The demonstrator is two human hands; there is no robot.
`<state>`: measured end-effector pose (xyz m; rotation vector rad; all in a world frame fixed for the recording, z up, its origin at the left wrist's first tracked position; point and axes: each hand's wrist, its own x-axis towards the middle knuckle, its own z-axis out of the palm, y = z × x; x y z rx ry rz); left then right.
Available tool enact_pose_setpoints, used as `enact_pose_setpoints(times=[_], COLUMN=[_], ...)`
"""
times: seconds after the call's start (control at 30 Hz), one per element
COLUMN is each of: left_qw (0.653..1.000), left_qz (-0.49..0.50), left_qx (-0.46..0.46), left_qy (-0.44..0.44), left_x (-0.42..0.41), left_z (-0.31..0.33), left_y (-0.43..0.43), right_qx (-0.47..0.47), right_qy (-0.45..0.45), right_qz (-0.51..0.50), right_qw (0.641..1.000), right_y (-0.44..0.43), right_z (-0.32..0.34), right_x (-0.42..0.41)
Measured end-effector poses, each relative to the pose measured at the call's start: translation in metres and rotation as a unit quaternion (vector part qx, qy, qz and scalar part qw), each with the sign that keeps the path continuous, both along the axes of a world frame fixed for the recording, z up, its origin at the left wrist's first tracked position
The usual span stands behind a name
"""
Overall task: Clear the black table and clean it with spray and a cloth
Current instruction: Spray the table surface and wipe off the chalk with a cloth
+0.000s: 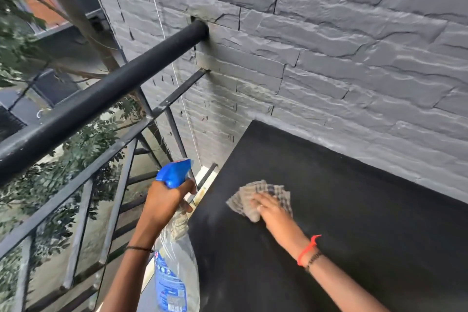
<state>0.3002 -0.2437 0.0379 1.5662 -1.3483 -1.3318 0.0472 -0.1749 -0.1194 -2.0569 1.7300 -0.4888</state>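
The black table (354,210) fills the lower right and stands against a grey stone wall. My right hand (269,209) presses flat on a checked grey cloth (249,196) lying on the tabletop near its left side. Left of the table's edge, my left hand (167,200) grips the neck of a clear spray bottle (174,268) with a blue trigger head (174,172) and a blue label. The nozzle points up and to the right. Faint pale smears show on the table near the cloth.
A thick black railing bar (101,99) with thinner metal bars below it runs along the left and meets the grey stone wall (329,58). Trees and buildings lie beyond the railing. A thin string (162,30) hangs down near the wall.
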Motion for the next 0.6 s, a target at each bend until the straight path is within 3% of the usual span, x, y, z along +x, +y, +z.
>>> enact_pose_setpoints(times=[0.2, 0.33, 0.47, 0.6], left_qw=[1.000, 1.000, 0.999, 0.999], left_qz=[-0.001, 0.013, 0.035, 0.040], left_qx=[0.008, 0.001, 0.000, -0.002], left_qy=[0.011, 0.013, 0.012, -0.006], left_x=[-0.003, 0.004, 0.018, 0.029], left_z=[-0.005, -0.012, -0.014, -0.012], left_y=[-0.008, -0.009, -0.004, 0.002], right_qx=[-0.001, 0.048, 0.041, -0.009], right_qy=[0.084, 0.045, 0.063, 0.077], right_qz=[-0.144, -0.198, -0.107, -0.015], right_qw=[0.986, 0.978, 0.991, 0.997], right_y=[-0.093, -0.171, -0.192, -0.152], right_z=[0.012, 0.022, 0.040, 0.040], right_x=[-0.084, -0.069, -0.015, 0.033])
